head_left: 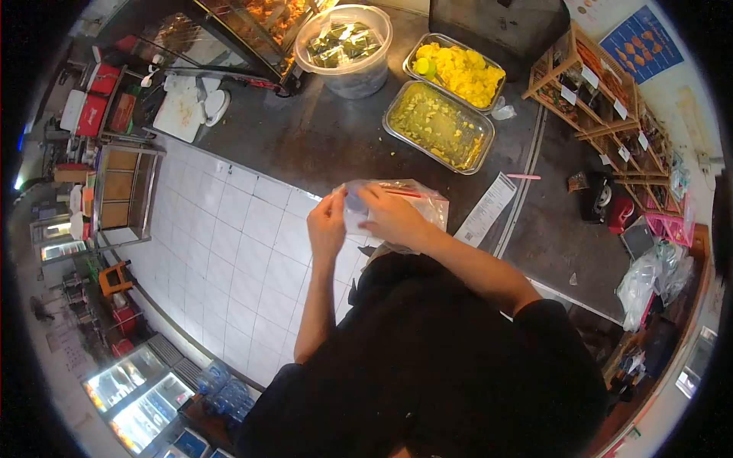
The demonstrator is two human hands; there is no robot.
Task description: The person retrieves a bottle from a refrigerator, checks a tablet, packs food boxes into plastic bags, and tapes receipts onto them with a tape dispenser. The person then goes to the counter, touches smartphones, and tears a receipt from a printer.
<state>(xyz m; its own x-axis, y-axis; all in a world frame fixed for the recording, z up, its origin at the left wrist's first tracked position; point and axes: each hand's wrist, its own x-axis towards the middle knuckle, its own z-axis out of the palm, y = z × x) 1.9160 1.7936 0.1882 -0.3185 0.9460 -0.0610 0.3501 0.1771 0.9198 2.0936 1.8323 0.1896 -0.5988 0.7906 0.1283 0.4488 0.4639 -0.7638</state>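
A small clear plastic bag (354,217) is stretched between my two hands, just off the front edge of the counter. My left hand (327,220) pinches its left side with closed fingers. My right hand (393,215) grips the other side, thumb and fingers bent around it; the exact fingertip contact is blurred. Behind my right hand, a larger clear packet with a red stripe (427,195) lies at the counter edge, partly covered by that hand. A printed paper slip (487,208) is to its right.
Beyond my hands, a metal tray with yellow-green remnants (439,126) sits before another tray of yellow food (460,74). A clear tub of wrapped packets (343,47) stands left of them. Wooden racks (592,84) are on the right, a white board (181,107) on the left.
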